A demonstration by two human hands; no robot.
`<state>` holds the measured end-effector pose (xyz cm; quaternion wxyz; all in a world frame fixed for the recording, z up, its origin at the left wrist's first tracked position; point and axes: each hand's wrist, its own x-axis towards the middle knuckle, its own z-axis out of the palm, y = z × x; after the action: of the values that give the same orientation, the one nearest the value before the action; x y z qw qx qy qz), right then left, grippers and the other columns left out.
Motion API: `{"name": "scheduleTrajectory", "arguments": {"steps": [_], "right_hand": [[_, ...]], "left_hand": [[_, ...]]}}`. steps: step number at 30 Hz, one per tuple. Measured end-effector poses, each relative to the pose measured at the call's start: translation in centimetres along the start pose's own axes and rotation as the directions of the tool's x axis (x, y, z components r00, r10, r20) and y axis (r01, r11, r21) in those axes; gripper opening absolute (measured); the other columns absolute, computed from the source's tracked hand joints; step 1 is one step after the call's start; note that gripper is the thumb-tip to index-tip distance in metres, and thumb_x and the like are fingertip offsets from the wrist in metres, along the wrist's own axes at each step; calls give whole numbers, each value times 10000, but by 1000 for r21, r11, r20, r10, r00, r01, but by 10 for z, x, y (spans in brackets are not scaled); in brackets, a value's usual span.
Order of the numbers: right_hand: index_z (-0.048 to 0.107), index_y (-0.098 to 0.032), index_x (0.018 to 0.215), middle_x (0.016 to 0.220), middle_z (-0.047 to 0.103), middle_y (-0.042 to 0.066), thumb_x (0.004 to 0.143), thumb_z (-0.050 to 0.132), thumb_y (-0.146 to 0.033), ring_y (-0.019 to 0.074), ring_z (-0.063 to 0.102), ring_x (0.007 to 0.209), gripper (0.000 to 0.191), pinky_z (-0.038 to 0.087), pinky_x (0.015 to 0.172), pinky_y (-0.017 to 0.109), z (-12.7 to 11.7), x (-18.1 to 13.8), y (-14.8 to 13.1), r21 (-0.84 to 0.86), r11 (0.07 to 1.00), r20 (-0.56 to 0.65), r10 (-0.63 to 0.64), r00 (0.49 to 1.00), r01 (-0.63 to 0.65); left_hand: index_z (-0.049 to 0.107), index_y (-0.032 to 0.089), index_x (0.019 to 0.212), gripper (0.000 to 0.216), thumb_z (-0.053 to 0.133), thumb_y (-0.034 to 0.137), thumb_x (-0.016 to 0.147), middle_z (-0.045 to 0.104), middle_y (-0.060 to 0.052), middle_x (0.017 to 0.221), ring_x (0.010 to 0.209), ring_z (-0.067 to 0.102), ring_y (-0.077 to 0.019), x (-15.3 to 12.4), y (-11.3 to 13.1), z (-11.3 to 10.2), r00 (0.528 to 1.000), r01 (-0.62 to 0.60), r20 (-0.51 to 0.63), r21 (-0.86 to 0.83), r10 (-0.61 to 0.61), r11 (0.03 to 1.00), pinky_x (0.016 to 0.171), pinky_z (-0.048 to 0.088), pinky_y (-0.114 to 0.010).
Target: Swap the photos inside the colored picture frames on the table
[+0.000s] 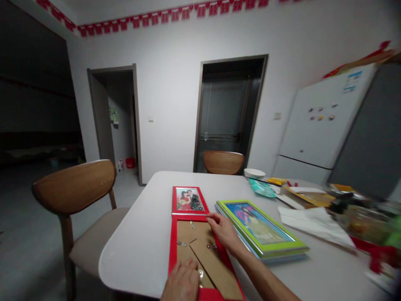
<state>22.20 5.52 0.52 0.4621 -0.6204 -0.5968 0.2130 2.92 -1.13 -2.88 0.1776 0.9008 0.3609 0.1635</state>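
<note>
A red picture frame (173, 246) lies face down on the table, its brown backing board (184, 230) facing up with several small metal clips and a diagonal stand strip. My left hand (182, 281) rests on the lower left of the board beside a metal clip (201, 276); its fingers lie together on the surface and the thumb is hidden. At the upper right corner of the same frame, my right hand (224, 232) has its fingers closed on the red edge. Just beyond, touching or nearly touching, a smaller red frame (203, 194) lies face up, showing a photo of two people.
A stack topped by a green picture frame (261, 230) lies to the right. Farther right are white paper (315, 223), a teal packet (263, 188), a white bowl (254, 173) and clutter. Wooden chairs (75, 184) stand at the left and far side of the white table (134, 251).
</note>
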Motion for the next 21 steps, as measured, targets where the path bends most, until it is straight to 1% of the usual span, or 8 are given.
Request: {"name": "scheduleTrajectory", "arguments": {"steps": [4, 6, 10, 13, 15, 18, 20, 21], "right_hand": [[525, -152, 972, 928, 608, 92, 754, 345, -397, 165, 571, 781, 374, 446, 645, 274, -23, -35, 3, 176, 978, -117, 130, 985, -108], [517, -156, 975, 868, 615, 87, 763, 339, -424, 154, 581, 686, 385, 450, 574, 273, -18, -57, -1, 317, 932, -55, 203, 978, -176], [532, -182, 950, 754, 622, 55, 728, 429, -500, 138, 574, 569, 401, 419, 505, 261, 8, -92, -23, 729, 503, 419, 208, 884, -464], [482, -234, 1036, 802, 638, 19, 718, 508, -394, 138, 591, 669, 357, 439, 589, 261, 7, -97, -35, 899, 318, 264, 155, 952, -301], [445, -265, 1082, 814, 650, -11, 697, 540, -317, 137, 599, 694, 400, 451, 637, 264, -12, -89, -33, 917, 350, 119, 209, 971, -188], [398, -270, 1149, 886, 655, -15, 682, 517, -262, 160, 612, 766, 482, 469, 701, 292, -63, -66, -13, 814, 570, -65, 282, 957, -113], [405, -228, 1164, 900, 658, 19, 661, 504, -202, 187, 618, 776, 513, 480, 687, 312, -102, -47, 7, 752, 643, -75, 303, 950, -145], [400, -214, 1175, 913, 656, 23, 680, 464, -183, 176, 620, 769, 500, 486, 666, 295, -121, -37, 17, 588, 784, -92, 310, 946, -200]], "left_hand": [[556, 211, 889, 291, 634, 234, 610, 499, -111, 1193, 1106, 430, -300, -7, 6, -23, 979, -44, -202, -142, 15, 989, 936, 344, -431], [533, 217, 828, 160, 575, 260, 680, 502, -88, 1188, 1095, 445, -272, -5, 20, -36, 946, -47, -319, -315, -59, 948, 909, 378, -395], [466, 197, 792, 153, 479, 346, 761, 527, -96, 1135, 1075, 460, -258, 13, 59, -44, 892, -154, -397, -716, -216, 680, 858, 414, -362], [469, 179, 826, 200, 515, 352, 737, 576, -90, 1039, 1029, 496, -261, 35, 85, -42, 894, -215, -385, -816, -228, 536, 842, 425, -355], [455, 178, 902, 253, 559, 300, 707, 587, -72, 1008, 995, 521, -241, 52, 95, -42, 878, -276, -428, -820, -217, 501, 847, 423, -345], [346, 198, 1095, 456, 571, 227, 699, 563, -57, 1061, 982, 537, -204, 79, 101, -43, 839, -347, -486, -825, -244, 447, 857, 426, -328], [271, 193, 1172, 516, 535, 196, 728, 548, -75, 1099, 964, 555, -193, 97, 102, -38, 869, -302, -418, -872, -265, 386, 828, 454, -321], [257, 181, 1189, 515, 510, 171, 740, 544, -90, 1111, 955, 563, -191, 105, 103, -32, 894, -256, -360, -899, -267, 356, 808, 468, -314]]}}
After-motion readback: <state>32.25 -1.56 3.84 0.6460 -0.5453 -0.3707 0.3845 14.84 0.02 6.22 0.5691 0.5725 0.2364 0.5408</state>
